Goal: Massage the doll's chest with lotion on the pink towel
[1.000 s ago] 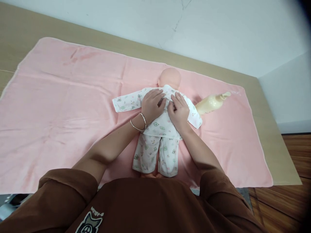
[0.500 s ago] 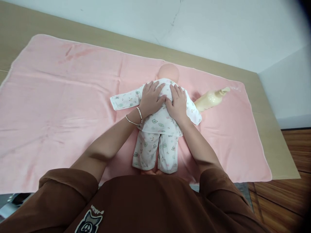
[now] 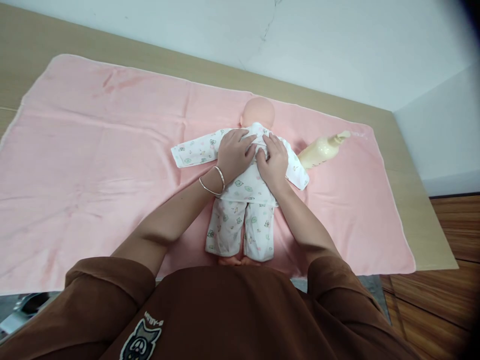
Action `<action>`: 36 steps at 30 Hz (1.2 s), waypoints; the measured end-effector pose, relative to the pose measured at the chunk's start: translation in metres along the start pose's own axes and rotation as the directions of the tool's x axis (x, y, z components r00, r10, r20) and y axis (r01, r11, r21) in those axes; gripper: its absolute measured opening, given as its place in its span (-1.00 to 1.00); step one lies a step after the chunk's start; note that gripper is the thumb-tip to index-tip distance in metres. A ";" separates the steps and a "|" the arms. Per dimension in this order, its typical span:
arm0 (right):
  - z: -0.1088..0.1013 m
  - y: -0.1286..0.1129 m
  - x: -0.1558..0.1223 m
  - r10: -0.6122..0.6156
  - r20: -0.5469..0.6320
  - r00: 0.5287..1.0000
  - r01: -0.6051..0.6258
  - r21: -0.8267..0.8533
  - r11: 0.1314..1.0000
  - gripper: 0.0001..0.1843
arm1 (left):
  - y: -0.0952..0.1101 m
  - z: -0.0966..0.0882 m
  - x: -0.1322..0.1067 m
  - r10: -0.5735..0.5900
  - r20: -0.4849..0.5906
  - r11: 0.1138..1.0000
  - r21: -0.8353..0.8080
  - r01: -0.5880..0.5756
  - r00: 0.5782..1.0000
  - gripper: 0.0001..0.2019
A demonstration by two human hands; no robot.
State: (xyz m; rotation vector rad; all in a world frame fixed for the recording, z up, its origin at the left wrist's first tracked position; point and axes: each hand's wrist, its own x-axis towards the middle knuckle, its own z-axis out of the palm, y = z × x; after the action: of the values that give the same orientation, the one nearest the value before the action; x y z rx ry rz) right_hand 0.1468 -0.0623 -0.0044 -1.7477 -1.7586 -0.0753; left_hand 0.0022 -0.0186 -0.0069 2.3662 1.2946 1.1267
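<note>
A baby doll [image 3: 257, 113] lies face down on a pink blanket [image 3: 112, 185], its bald head towards the wall. It wears a white printed top [image 3: 245, 192] and matching trousers [image 3: 225, 227]; its bare feet show at the cuffs. My left hand [image 3: 235, 152] rests on the left side of the doll's upper back, a bangle round the wrist. Beside it, on the right side of the back, lies my right hand [image 3: 273, 160]. Both hands are open with fingers slightly bent, thumbs close together near the middle. The fabric wrinkles by the fingertips.
A cream pump bottle [image 3: 320, 151] stands on the blanket to the right of the doll's sleeve. The blanket covers most of a wooden table [image 3: 427, 230]. A white wall [image 3: 337, 55] runs along the back edge; wooden flooring [image 3: 446, 295] shows at the right.
My fingers have drawn slightly back towards me and bent more, and the top is more wrinkled under them. The view has shifted a little; the doll and bottle stay in place.
</note>
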 end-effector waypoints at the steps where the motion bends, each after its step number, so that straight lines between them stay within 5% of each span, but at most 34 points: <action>1: 0.000 0.001 0.001 0.001 0.013 1.000 -0.001 0.003 1.000 -0.50 | -0.001 0.001 0.000 -0.007 -0.011 1.000 -0.001 0.007 1.000 -0.66; 14: 0.005 0.007 0.003 -0.001 0.103 0.995 0.001 -0.005 1.000 -0.44 | -0.018 0.014 0.002 0.003 -0.053 1.000 -0.012 -0.004 0.999 -0.51; 24: -0.009 -0.003 0.006 -0.080 -0.036 0.996 0.080 0.005 0.997 -0.33 | -0.022 0.017 0.000 -0.041 -0.049 0.999 -0.037 0.039 0.998 -0.39; 29: 0.000 -0.001 0.007 -0.120 0.095 0.988 0.118 0.025 0.993 -0.46 | -0.020 0.014 -0.002 -0.041 -0.054 0.998 -0.056 0.038 0.998 -0.31; 33: 0.002 0.002 0.006 -0.102 0.010 0.995 0.102 -0.028 0.994 -0.37 | -0.017 0.009 -0.002 -0.035 -0.015 0.998 -0.056 0.034 0.999 -0.21; 36: 0.003 0.004 0.007 -0.149 0.119 0.982 0.152 -0.020 0.988 -0.39 | -0.015 0.006 -0.002 -0.050 0.013 0.997 -0.060 0.051 0.999 -0.21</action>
State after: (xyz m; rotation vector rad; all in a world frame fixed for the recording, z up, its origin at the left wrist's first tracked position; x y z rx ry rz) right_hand 0.1502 -0.0546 -0.0052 -1.6663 -1.9827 -0.0637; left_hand -0.0031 -0.0101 -0.0198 2.2803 1.2905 1.1202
